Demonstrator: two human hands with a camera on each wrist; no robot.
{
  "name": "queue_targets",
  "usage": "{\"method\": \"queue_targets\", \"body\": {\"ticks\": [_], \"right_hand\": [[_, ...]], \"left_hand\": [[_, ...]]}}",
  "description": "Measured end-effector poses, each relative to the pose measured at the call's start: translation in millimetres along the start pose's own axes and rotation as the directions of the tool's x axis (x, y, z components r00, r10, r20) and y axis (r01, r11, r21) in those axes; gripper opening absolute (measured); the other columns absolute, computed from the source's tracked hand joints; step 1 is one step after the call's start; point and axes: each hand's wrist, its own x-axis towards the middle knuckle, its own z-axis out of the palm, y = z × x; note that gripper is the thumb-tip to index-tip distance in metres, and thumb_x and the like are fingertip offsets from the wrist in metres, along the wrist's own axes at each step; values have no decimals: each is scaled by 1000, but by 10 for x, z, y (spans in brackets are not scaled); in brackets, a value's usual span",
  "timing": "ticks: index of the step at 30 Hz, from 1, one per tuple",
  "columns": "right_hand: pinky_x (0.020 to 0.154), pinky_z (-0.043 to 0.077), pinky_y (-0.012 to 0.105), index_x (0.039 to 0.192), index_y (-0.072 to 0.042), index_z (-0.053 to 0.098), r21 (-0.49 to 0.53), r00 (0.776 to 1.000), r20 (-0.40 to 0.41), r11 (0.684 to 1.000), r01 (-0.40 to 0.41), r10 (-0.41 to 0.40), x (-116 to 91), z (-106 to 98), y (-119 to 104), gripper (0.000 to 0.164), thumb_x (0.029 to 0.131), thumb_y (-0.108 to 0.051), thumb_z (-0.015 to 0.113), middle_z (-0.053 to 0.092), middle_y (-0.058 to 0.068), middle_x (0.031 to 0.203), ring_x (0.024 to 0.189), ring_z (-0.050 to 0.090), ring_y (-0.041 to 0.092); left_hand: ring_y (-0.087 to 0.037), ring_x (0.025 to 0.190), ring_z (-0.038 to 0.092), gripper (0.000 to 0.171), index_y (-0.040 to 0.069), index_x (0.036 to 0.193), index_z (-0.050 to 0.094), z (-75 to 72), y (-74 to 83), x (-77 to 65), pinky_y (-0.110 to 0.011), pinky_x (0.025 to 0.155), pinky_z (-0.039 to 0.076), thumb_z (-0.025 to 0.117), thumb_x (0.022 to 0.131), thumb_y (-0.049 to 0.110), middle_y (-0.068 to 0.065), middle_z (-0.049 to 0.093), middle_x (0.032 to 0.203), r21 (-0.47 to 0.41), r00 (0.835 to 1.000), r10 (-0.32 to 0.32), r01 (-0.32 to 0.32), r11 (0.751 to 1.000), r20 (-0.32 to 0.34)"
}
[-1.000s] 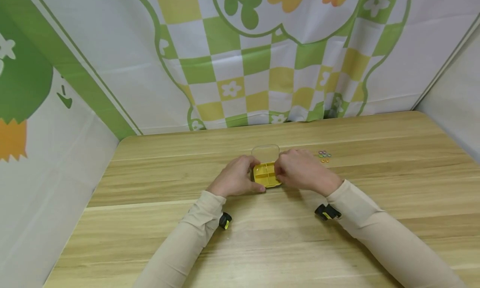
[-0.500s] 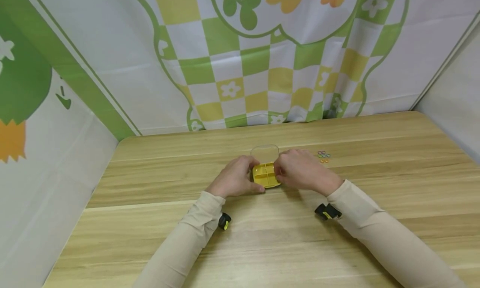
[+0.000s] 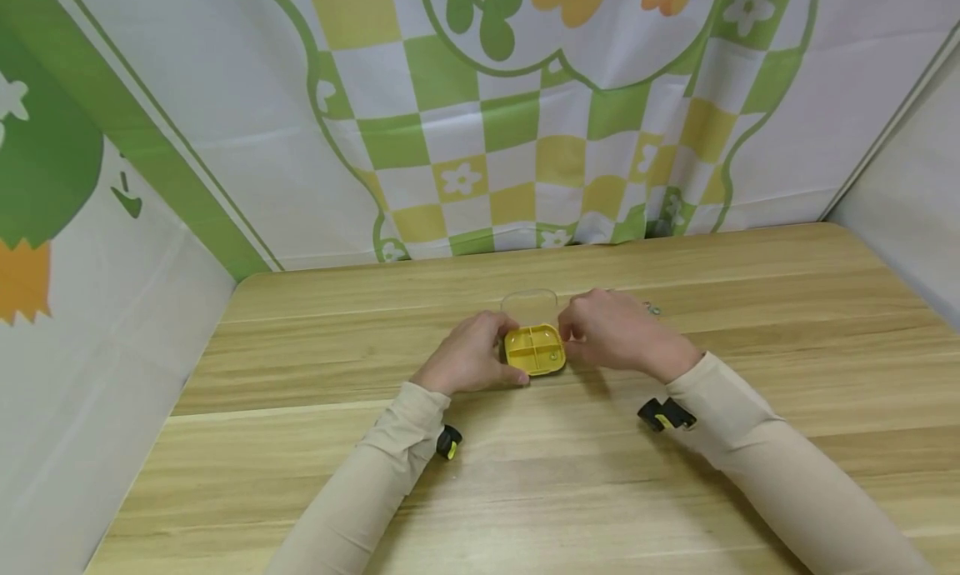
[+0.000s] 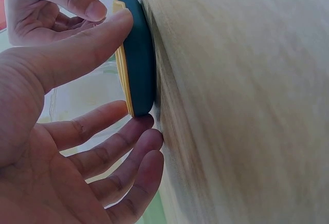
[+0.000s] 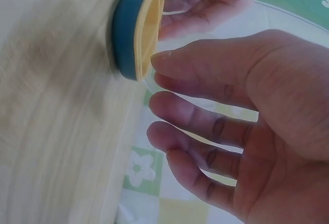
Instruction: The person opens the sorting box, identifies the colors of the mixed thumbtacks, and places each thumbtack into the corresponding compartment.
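Observation:
A small pill box (image 3: 534, 360) stands on the table with its clear lid (image 3: 529, 307) flipped up at the back. Its inside is yellow and split into several compartments; the left wrist view shows its dark teal outer shell (image 4: 140, 54). A tiny ring-like piece (image 3: 553, 356) lies in the near right compartment. My left hand (image 3: 468, 354) holds the box from the left, thumb at the near edge and fingers at the far side. My right hand (image 3: 611, 332) is just right of the box, fingers loosely bent, with nothing seen between thumb and forefinger (image 5: 172, 84).
Tiny coloured pieces (image 3: 654, 310) lie on the wooden table (image 3: 360, 342) beyond my right hand, which hides most of them. A patterned green, yellow and white curtain (image 3: 510, 142) hangs behind the table's back edge.
My right hand has drawn back from the box toward the right, uncovering the near right compartment with the small piece in it, and now covers most loose pieces. My left hand stays put.

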Motion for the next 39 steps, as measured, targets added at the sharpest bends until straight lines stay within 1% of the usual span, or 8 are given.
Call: {"method": "queue_targets", "body": {"ticks": [4, 9, 15, 20, 26, 30, 39], "right_hand": [[66, 54, 41, 88, -11, 77, -22, 1000, -10, 1000, -4, 4, -20, -27, 56, 4, 84, -13, 78, 69, 0, 82, 75, 64, 19], [67, 54, 41, 85, -11, 76, -35, 1000, -11, 999, -27, 26, -38, -59, 125, 3, 85, -14, 77, 69, -1, 82, 75, 64, 19], [67, 54, 42, 87, -12, 76, -24, 999, -5, 999, -35, 35, -65, -105, 166, 3, 87, -15, 75, 68, -2, 81, 74, 63, 17], [69, 54, 43, 88, -10, 76, -1, 999, 2, 999, -46, 46, -88, -149, 193, 4, 88, -13, 74, 68, 0, 82, 76, 63, 19], [71, 54, 43, 88, -9, 75, 28, 997, 0, 997, -75, 75, -120, -205, 251, 6, 88, -15, 75, 68, 0, 83, 77, 63, 19], [72, 54, 43, 90, -9, 75, 40, 996, 3, 995, -92, 92, -141, -246, 277, 5, 89, -14, 76, 69, 0, 84, 79, 64, 19], [70, 53, 43, 92, -11, 77, 49, 992, 1, 990, -129, 129, -171, -283, 365, 5, 87, -13, 76, 69, -1, 83, 77, 63, 18]], "left_hand": [[-23, 105, 61, 66, 1, 126, 65, 0, 3, 2, -43, 96, 48, 95, 71, 21, -8, 67, 113, 4, 1000, -1, 1, 1000, 1], [-23, 106, 61, 66, 0, 126, 65, -1, 4, 2, -43, 97, 48, 95, 71, 21, -9, 68, 114, 10, 1000, 2, -2, 1000, 1], [-24, 107, 61, 66, 0, 126, 65, -4, 13, -3, -43, 98, 48, 95, 71, 21, -10, 67, 115, 8, 1000, -7, 7, 1000, 1], [-24, 107, 61, 66, 0, 126, 65, -1, 11, -1, -43, 98, 48, 95, 71, 20, -10, 67, 115, 6, 1000, -14, 14, 1000, 2], [-23, 107, 61, 66, 0, 126, 65, 5, 6, 0, -43, 98, 48, 95, 71, 21, -9, 68, 115, 10, 1000, -13, 12, 1000, 3], [-23, 107, 61, 67, 0, 127, 65, 3, 8, -4, -43, 97, 48, 95, 71, 21, -9, 68, 115, 9, 1000, -13, 13, 1000, 2], [-24, 107, 61, 67, 0, 127, 65, -3, 8, -8, -43, 97, 48, 95, 71, 22, -9, 67, 115, 6, 1000, -11, 11, 1000, 2]]}}
